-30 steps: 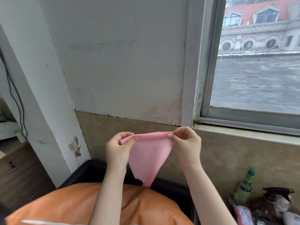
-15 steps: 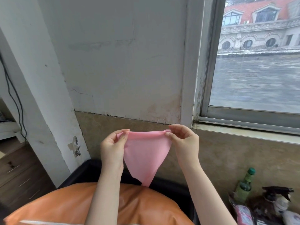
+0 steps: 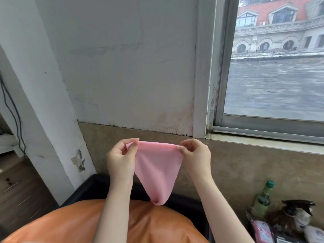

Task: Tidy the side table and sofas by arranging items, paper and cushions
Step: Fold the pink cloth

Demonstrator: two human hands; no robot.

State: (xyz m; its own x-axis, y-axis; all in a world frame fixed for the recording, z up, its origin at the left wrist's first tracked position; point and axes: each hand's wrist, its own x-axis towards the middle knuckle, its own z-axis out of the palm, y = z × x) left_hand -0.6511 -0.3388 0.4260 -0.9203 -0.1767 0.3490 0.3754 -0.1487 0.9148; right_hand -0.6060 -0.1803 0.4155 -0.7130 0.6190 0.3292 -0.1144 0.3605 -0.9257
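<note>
A pink cloth [image 3: 157, 170] hangs in the air in a downward-pointing triangle, folded along its top edge. My left hand [image 3: 121, 161] pinches its left top corner between thumb and fingers. My right hand [image 3: 196, 157] pinches the right top corner. The cloth's lower tip dangles just above an orange cushion [image 3: 73, 223], which lies on a black sofa [image 3: 91, 187] under my arms.
A white wall and a beige tiled ledge [image 3: 245, 165] stand straight ahead, a window to the right. At the lower right are a green bottle [image 3: 263, 199], a dark spray bottle [image 3: 296, 209] and small packets. A wooden drawer unit [image 3: 19, 192] stands at the left.
Both hands have shifted slightly left and down with the cloth. My left fingers have re-pinched the corner, and the top fold is a little flatter.
</note>
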